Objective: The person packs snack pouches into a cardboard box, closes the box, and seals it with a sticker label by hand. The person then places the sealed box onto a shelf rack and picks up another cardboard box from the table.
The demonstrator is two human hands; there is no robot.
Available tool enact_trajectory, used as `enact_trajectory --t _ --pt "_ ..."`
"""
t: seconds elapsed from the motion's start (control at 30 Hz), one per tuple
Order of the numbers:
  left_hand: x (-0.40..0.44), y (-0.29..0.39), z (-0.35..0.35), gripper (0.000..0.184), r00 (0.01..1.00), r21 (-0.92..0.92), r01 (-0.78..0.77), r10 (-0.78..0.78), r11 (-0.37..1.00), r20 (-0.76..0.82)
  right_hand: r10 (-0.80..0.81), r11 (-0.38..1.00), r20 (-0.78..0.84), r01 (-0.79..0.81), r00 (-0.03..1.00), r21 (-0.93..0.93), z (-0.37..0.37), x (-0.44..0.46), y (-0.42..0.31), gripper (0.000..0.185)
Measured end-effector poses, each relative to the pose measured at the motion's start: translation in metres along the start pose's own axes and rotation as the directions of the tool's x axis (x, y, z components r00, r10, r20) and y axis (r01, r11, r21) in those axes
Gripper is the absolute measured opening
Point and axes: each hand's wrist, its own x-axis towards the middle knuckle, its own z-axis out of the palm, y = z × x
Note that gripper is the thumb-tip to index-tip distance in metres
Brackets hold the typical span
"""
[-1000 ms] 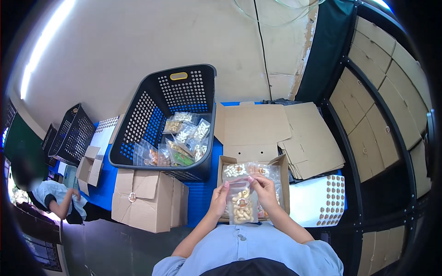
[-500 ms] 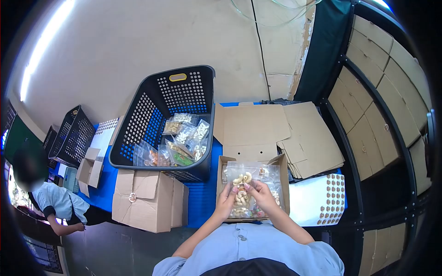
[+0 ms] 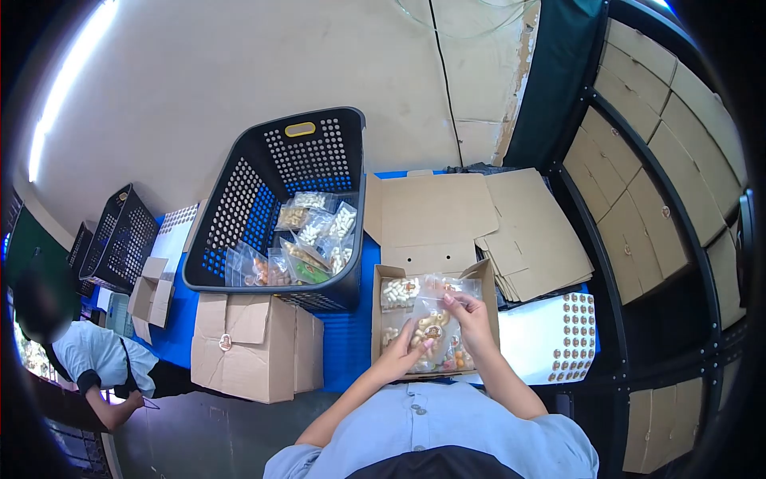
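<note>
My left hand (image 3: 401,352) grips the lower left of a clear plastic bag (image 3: 435,318) of pale, curved snack pieces. The fingers of my right hand (image 3: 471,321) pinch the bag's upper right edge, so it hangs tilted between both hands. A round brown sticker shows on its front. Below it stands an open cardboard box (image 3: 377,319) with its lid folded back. Several other clear bags lie inside the box, among them a bag of white pieces (image 3: 399,292) at the far left corner and a partly covered one with orange and green pieces (image 3: 458,358).
A dark perforated basket (image 3: 275,289) with several snack bags stands to the left, beside a closed carton (image 3: 243,351). Flattened cardboard boxes (image 3: 538,231) and a sticker sheet (image 3: 550,343) lie right. Shelves hold cartons (image 3: 658,227). Another person (image 3: 100,359) is at far left.
The bag has turned from upright to tilted. My right hand has moved up to its top edge, my left hand lower. More bags in the box are visible.
</note>
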Motion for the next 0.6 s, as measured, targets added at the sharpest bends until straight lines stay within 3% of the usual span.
enact_trajectory --t 0.07,0.1,0.13,0.2,0.23,0.27,0.33,0.37,0.4,0.43,0.47,0.5,0.57,0.6 --pt "0.002 0.015 0.001 0.056 0.999 -0.033 0.009 -0.008 0.999 0.039 -0.004 0.968 0.134 0.038 0.991 -0.248 -0.007 0.0 -0.001 0.016" --pt "0.005 0.016 0.003 0.043 0.993 -0.031 -0.066 0.062 0.997 -0.097 -0.002 0.948 0.216 0.071 0.976 -0.309 -0.009 -0.003 0.005 0.017" --pt "0.006 0.016 -0.001 0.043 0.994 -0.033 -0.065 0.062 0.997 -0.095 -0.002 0.948 0.214 0.07 0.977 -0.311 -0.011 -0.006 0.009 0.017" --pt "0.005 0.014 -0.016 0.024 0.973 -0.02 0.196 -0.197 0.98 -0.123 0.009 0.871 0.376 0.177 0.927 -0.459 -0.01 -0.012 0.012 0.017" --pt "0.006 0.004 -0.017 0.017 0.98 -0.021 0.091 -0.093 0.996 -0.178 -0.003 0.793 0.446 0.274 0.895 -0.545 -0.014 -0.013 0.005 0.018" --pt "0.006 -0.001 -0.021 0.017 0.98 -0.022 0.089 -0.092 0.996 -0.174 -0.004 0.791 0.443 0.274 0.896 -0.547 -0.016 -0.014 -0.003 0.018" --pt "0.003 0.0 -0.031 0.023 1.0 0.297 -0.023 0.019 0.954 0.019 0.246 0.83 0.485 0.075 0.839 -0.552 -0.023 -0.017 -0.016 0.02" --pt "0.002 -0.004 -0.033 0.03 0.998 0.321 0.005 -0.027 0.947 0.065 0.246 0.831 0.481 0.072 0.842 -0.551 -0.025 -0.017 -0.02 0.02" --pt "0.001 -0.003 -0.033 0.03 0.997 0.321 0.007 -0.031 0.947 0.069 0.183 0.792 0.525 0.191 0.831 -0.579 -0.028 -0.017 -0.022 0.019" --pt "0.0 0.001 -0.032 0.032 0.985 0.217 0.116 -0.14 0.969 0.099 0.125 0.74 0.571 0.308 0.811 -0.599 -0.031 -0.017 -0.024 0.019" --pt "0.0 0.002 -0.031 0.036 0.96 0.114 0.227 -0.242 0.967 0.138 0.127 0.74 0.569 0.304 0.813 -0.6 -0.036 -0.015 -0.023 0.019" --pt "0.003 -0.001 -0.031 0.036 0.959 0.113 0.23 -0.245 0.967 0.14 0.097 0.772 0.413 0.193 0.906 -0.606 -0.04 -0.012 -0.021 0.018" --pt "0.015 -0.012 -0.033 0.046 0.987 -0.158 0.085 -0.061 0.984 0.15 0.056 0.877 0.112 0.004 0.992 -0.481 -0.049 -0.005 -0.026 0.018" --pt "0.017 -0.015 -0.034 0.046 0.987 -0.159 0.087 -0.063 0.983 0.15 0.059 0.877 0.11 0.001 0.992 -0.481 -0.051 0.001 -0.029 0.018"
